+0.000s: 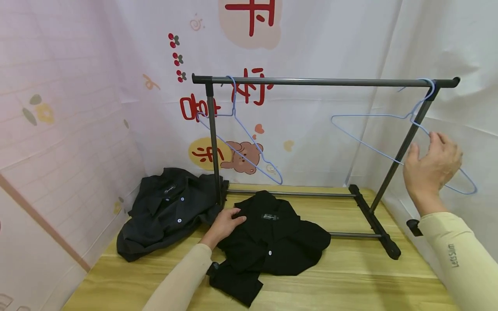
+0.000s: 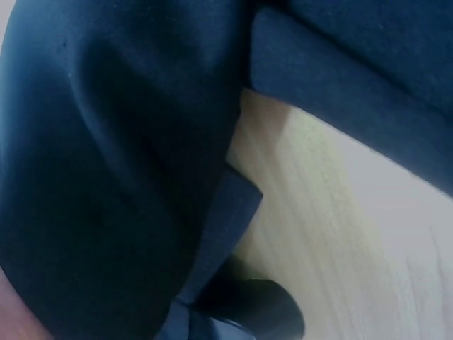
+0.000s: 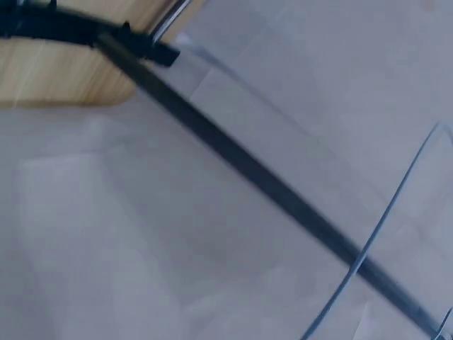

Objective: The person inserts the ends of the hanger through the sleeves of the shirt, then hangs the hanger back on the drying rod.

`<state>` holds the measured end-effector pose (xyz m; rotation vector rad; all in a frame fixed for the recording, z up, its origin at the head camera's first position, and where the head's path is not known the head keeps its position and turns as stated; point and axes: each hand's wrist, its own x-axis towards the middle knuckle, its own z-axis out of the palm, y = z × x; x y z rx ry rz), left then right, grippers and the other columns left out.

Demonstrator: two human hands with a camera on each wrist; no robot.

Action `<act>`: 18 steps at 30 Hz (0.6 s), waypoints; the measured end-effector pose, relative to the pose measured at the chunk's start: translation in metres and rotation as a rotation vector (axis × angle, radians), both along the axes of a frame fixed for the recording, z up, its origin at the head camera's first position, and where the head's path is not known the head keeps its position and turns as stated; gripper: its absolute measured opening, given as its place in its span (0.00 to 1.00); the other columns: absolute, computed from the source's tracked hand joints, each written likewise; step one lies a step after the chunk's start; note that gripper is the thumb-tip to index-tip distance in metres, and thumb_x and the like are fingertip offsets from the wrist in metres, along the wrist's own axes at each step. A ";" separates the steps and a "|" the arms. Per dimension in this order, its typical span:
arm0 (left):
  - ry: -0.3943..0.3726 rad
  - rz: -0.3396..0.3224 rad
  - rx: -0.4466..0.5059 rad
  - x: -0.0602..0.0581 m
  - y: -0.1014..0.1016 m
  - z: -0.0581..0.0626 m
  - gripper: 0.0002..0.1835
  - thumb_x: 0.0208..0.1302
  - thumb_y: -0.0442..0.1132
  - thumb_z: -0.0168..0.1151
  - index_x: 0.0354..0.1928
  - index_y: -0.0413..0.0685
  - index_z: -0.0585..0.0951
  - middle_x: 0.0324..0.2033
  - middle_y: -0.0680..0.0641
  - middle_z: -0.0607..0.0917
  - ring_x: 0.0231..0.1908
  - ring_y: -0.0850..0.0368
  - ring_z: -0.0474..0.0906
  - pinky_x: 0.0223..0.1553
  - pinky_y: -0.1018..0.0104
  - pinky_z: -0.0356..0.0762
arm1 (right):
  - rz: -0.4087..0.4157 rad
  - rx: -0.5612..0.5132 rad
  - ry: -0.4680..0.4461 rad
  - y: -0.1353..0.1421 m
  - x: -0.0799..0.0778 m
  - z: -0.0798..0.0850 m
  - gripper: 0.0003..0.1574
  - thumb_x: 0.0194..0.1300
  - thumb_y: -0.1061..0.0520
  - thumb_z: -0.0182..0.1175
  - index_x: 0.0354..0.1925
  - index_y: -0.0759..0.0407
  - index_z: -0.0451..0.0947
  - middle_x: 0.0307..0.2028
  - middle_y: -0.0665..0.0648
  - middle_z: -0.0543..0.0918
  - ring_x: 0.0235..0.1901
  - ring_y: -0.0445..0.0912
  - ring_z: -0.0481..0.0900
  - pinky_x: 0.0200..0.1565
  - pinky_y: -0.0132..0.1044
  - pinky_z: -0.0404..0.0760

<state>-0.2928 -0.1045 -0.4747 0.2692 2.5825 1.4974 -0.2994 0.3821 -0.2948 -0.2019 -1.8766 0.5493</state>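
Note:
A black shirt (image 1: 280, 242) with a collar label and a white button lies on the wooden table. My left hand (image 1: 223, 226) rests at its left shoulder, thumb and fingers loosely extended; dark cloth (image 2: 120, 163) fills much of the left wrist view. A thin blue wire hanger (image 1: 365, 115) hangs by its hook near the right end of the rack's rail. My right hand (image 1: 433, 166) is raised at this hanger's right shoulder, fingertips right at the wire and thumb apart from the fingers. The hanger wire (image 3: 382, 219) crosses the right wrist view, where the hand is hidden.
A dark metal garment rack (image 1: 319, 81) stands across the table. Another blue hanger (image 1: 249, 134) hangs near its left end. A second dark shirt (image 1: 167, 216) with white buttons lies crumpled at the left, beside the rack's left post. Printed white cloth (image 1: 323, 39) forms the backdrop.

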 end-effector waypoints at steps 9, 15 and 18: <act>0.009 0.001 0.003 -0.001 0.001 -0.001 0.28 0.73 0.43 0.59 0.68 0.33 0.70 0.67 0.35 0.71 0.67 0.38 0.65 0.64 0.45 0.65 | -0.060 -0.027 -0.287 0.019 -0.002 0.030 0.32 0.76 0.47 0.49 0.65 0.70 0.68 0.61 0.76 0.71 0.61 0.71 0.64 0.62 0.62 0.55; 0.016 -0.004 0.009 -0.001 0.000 -0.004 0.27 0.73 0.42 0.59 0.67 0.34 0.71 0.66 0.34 0.71 0.66 0.37 0.66 0.63 0.45 0.66 | -0.035 0.036 -0.296 0.021 -0.008 0.036 0.22 0.76 0.53 0.49 0.50 0.69 0.80 0.45 0.78 0.79 0.47 0.74 0.73 0.40 0.63 0.61; 0.011 -0.002 0.013 0.000 0.000 -0.004 0.27 0.72 0.42 0.59 0.67 0.34 0.71 0.67 0.34 0.70 0.67 0.38 0.65 0.64 0.45 0.65 | -0.020 -0.006 -0.275 0.019 -0.009 0.040 0.21 0.76 0.55 0.49 0.52 0.68 0.82 0.46 0.74 0.82 0.48 0.69 0.77 0.39 0.48 0.67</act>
